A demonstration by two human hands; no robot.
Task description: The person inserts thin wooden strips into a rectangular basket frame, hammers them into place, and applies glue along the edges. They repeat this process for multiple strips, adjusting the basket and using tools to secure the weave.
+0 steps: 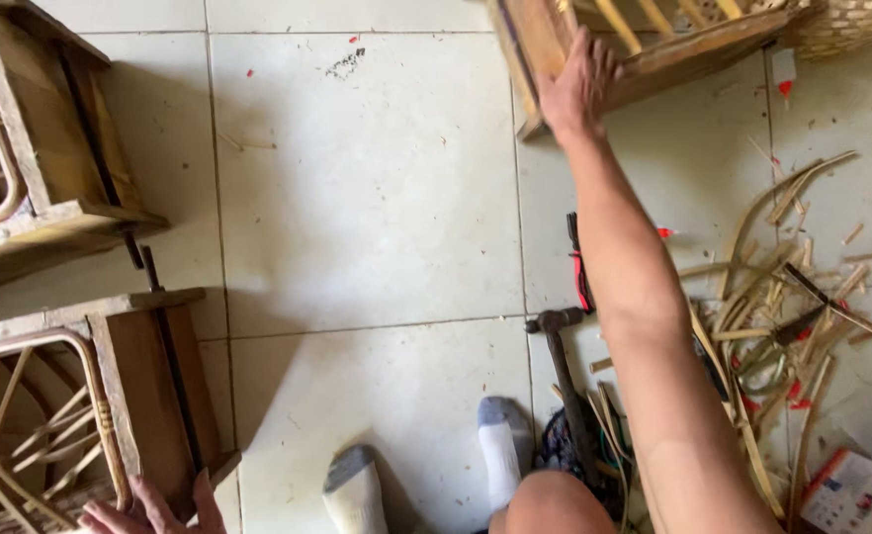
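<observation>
My right hand [576, 87] reaches far forward and grips the lower edge of a wooden frame with slats [644, 40] at the top of the view. My left hand [149, 509] rests at the bottom left on the corner of a wooden rattan chair frame [130, 376] lying on the tiled floor. My two feet in grey-and-white socks [500, 445] are stretched out below.
A second wooden rattan frame [41, 168] lies at the upper left. A hammer [565, 376] and red-handled pliers [580, 267] lie by my right arm. Rattan strips and offcuts [782, 297] litter the floor at right, with a printed paper [856, 494] and a woven basket [851, 25].
</observation>
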